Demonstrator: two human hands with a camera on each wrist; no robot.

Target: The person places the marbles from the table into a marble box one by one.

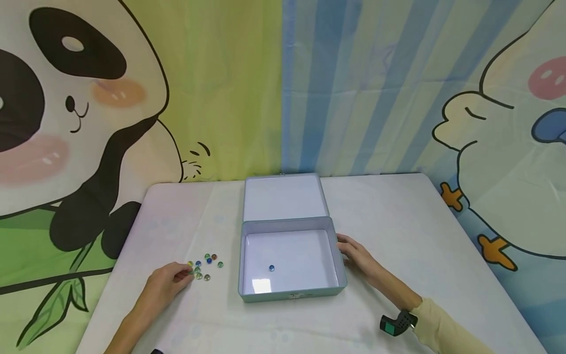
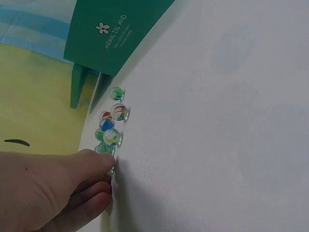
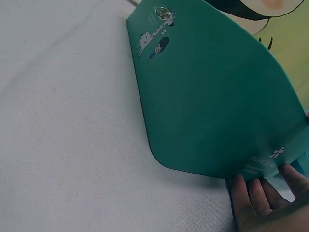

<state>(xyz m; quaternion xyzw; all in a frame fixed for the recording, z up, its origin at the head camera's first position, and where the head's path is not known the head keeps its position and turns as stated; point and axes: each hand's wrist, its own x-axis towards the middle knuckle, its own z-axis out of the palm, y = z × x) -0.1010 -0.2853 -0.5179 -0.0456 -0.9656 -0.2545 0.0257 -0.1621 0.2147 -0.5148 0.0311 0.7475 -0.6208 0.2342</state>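
Observation:
My left hand (image 1: 165,281) is at the left of a loose cluster of glass marbles (image 1: 207,277). In the left wrist view its thumb and fingers pinch a greenish marble (image 2: 112,170), mostly hidden behind the thumb. Beyond the fingertips, several marbles with coloured swirls (image 2: 119,112) lie on the cloth. To their right stands a green tin box (image 1: 293,295) with its hinged lid (image 1: 285,198) tilted back. One blue marble (image 1: 271,268) rests on the box's pale floor. My right hand (image 1: 360,256) touches the box's right wall, fingers extended against it in the right wrist view.
A white cloth (image 1: 389,216) covers the table. Behind it hangs a printed curtain (image 1: 230,88) with cartoon animals, close to the table's back edge. A dark band with a green face (image 1: 398,323) sits on the right wrist.

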